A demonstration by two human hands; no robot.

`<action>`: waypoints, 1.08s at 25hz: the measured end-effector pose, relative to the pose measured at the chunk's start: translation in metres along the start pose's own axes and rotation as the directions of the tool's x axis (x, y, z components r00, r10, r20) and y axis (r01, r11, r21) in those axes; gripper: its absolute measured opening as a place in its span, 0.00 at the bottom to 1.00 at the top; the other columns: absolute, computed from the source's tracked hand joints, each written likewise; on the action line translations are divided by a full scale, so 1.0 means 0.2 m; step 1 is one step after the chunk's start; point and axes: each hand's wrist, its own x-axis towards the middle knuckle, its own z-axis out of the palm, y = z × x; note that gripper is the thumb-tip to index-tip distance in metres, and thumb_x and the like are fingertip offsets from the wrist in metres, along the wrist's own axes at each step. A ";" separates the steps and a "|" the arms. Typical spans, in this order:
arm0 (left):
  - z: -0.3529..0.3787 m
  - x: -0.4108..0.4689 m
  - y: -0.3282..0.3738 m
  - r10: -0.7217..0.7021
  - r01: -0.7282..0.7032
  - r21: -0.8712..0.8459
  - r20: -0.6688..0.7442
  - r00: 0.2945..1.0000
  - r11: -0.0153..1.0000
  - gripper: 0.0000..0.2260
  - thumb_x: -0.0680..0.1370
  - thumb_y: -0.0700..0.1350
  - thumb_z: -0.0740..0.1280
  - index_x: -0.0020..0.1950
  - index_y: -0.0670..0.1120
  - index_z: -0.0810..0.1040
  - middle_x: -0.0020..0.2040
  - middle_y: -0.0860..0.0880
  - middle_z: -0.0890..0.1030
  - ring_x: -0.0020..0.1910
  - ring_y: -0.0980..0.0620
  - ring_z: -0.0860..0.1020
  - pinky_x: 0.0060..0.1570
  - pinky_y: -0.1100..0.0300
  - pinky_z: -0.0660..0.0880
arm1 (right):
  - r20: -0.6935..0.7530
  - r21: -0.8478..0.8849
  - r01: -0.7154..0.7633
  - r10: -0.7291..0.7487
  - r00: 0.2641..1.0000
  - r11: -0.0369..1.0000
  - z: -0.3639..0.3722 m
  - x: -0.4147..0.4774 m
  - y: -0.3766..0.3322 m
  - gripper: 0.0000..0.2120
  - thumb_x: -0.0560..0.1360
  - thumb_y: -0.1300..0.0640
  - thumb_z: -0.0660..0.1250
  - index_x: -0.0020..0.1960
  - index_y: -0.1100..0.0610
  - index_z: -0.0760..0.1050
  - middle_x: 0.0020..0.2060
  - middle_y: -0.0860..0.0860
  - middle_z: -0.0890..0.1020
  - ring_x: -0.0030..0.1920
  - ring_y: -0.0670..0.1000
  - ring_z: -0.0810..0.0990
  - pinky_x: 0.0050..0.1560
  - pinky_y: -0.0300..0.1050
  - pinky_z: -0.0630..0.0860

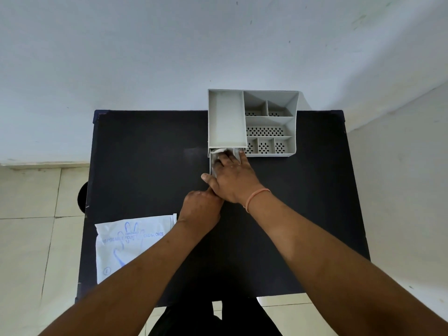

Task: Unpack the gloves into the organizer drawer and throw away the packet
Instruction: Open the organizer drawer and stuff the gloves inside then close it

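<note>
Head view.

Surface (150, 166): dark, rectangular, set against a pale wall.

Organizer (252, 122): grey, at the far edge, right of centre; open compartments on top, some with perforated floors.

Drawer (211, 163): pulled out from the organizer's near left side toward the person, so its mouth is open for loading. Only its left wall and far end show; the rest lies under the right hand.

Gloves (219, 151): pale, thin bundle inside the drawer, visible at its far end beyond the fingers.

Right hand (230, 178): palm down, fingers spread flat over the gloves, thumb out past the drawer's left wall. Grip wide and pressing, not pinching; judged to be packing the bundle down so the drawer can close. Orange band at the wrist. Forearm runs in from the near right corner.

Left hand (200, 206): just before the drawer's near end, knuckles up, fingers curled, touching the right hand's heel. Whether its grip holds anything, cannot tell; probably steadying the drawer front.

Packet (131, 246): white, blue glove print, flat at the near left corner, overhanging the left edge, partly under the left forearm. Looks emptied; not yet discarded.
</note>
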 end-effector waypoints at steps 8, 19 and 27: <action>-0.07 -0.02 0.03 -0.042 0.042 -0.085 -0.007 0.999 0.995 0.11 0.81 0.44 0.69 0.62 0.43 0.83 0.52 0.45 0.87 0.36 0.48 0.85 0.37 0.56 0.77 | -0.559 0.081 0.070 -0.013 0.829 0.994 0.02 -0.14 0.00 0.22 0.82 0.47 0.60 0.68 0.60 0.77 0.66 0.57 0.80 0.66 0.57 0.78 0.71 0.53 0.73; -0.08 -0.04 0.03 -0.039 0.041 -0.051 0.034 0.999 0.998 0.17 0.83 0.47 0.65 0.72 0.52 0.79 0.63 0.49 0.82 0.48 0.47 0.85 0.46 0.55 0.80 | -0.324 -0.109 -0.043 0.005 0.946 0.993 0.03 -0.07 0.01 0.23 0.77 0.46 0.66 0.62 0.63 0.81 0.68 0.59 0.74 0.67 0.61 0.73 0.73 0.58 0.69; -0.07 -0.04 0.06 -0.085 0.094 -0.146 0.067 0.994 0.985 0.14 0.84 0.46 0.66 0.69 0.49 0.80 0.63 0.48 0.83 0.53 0.45 0.86 0.53 0.51 0.82 | -0.266 -0.071 0.000 -0.019 0.964 0.997 0.01 -0.06 0.02 0.21 0.82 0.49 0.57 0.66 0.59 0.78 0.66 0.59 0.81 0.70 0.60 0.78 0.81 0.68 0.56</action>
